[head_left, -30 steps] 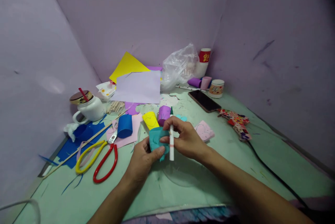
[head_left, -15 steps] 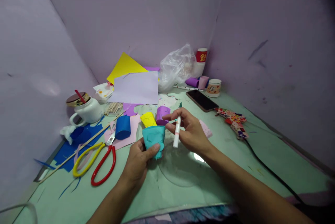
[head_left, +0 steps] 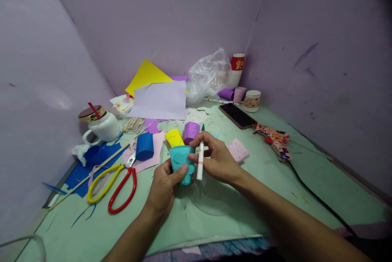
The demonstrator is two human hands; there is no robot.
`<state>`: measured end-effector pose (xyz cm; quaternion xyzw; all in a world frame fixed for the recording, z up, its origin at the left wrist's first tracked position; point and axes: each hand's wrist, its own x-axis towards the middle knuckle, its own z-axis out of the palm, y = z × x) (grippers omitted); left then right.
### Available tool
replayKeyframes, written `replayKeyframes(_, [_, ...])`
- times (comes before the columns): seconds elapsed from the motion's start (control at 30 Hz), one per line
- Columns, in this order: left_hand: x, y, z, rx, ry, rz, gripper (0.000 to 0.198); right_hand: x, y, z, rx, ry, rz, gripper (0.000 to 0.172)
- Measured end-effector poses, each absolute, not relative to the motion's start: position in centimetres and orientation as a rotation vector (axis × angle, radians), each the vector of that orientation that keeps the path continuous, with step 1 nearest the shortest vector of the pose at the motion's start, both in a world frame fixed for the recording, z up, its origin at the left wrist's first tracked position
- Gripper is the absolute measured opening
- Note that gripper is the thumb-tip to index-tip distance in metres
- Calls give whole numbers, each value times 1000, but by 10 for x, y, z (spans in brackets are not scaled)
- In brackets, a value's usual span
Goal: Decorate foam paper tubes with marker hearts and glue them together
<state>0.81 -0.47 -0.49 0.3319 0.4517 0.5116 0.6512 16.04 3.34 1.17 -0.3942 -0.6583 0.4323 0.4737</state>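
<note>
My left hand (head_left: 163,186) grips a teal paper roll (head_left: 181,160) from below, thumb pressed on its front, above the green table (head_left: 214,209). My right hand (head_left: 216,158) pinches a white marker (head_left: 200,160) with a green tip, held upright right beside the roll, fingers touching its edge. Just behind the hands stand a yellow paper roll (head_left: 174,137) and a purple paper roll (head_left: 191,131). A blue paper roll (head_left: 144,146) lies on pink paper to the left.
Scissors with red and yellow handles (head_left: 113,184) lie at the left beside a long wooden stick (head_left: 101,166). A white jar (head_left: 102,125), sheets of paper (head_left: 161,101), a plastic bag (head_left: 208,76), cups (head_left: 251,101), a phone (head_left: 239,116) and a black cable (head_left: 315,198) surround the middle.
My right hand came back in with the marker, from held apart and tilted to upright against the teal roll. The left hand kept its grip on the roll.
</note>
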Motion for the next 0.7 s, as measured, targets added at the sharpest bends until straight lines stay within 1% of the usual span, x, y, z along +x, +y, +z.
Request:
replayKeyframes(0.13, [10, -6, -3, 741, 1060, 1153, 38, 160, 32, 13, -966, -1602, 1076, 20])
replayKeyframes(0.23, [9, -7, -1, 727, 1047, 1154, 34, 160, 32, 12, -950, -1590, 1089, 20])
replayKeyframes(0.4, [4, -4, 4, 542, 918, 1116, 22, 164, 34, 14, -816, -1480, 1288, 17])
replayKeyframes(0.47, [1, -3, 8, 499, 877, 1051, 21, 168, 36, 16, -797, -1501, 1322, 18])
replayKeyframes(0.6, [0, -4, 10, 526, 847, 939, 30, 176, 39, 19, -754, -1665, 1193, 18])
replayKeyframes(0.7, [4, -5, 5, 617, 928, 1026, 28, 181, 42, 20, -731, -1749, 1096, 17])
